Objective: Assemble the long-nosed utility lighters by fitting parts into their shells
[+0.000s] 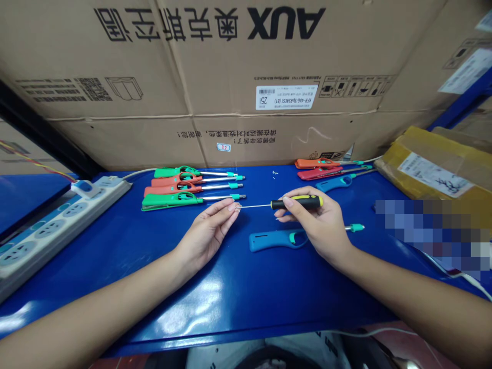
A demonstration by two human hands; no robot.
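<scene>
My right hand is closed around the black and yellow handle of a screwdriver, whose thin shaft points left. At the tip of that shaft, my left hand pinches with thumb and fingers; whether it grips the tip itself or a tiny piece there is too small to tell. Below the screwdriver a blue gas lighter lies on the table, partly covered by my right hand. Its metal tube with a teal tip pokes out to the right of the hand.
Several green and orange lighters lie in a stack at left. Orange, red and blue lighters lie at right. A power strip runs along the left. A large cardboard box stands behind the blue table; a yellow-taped parcel sits right.
</scene>
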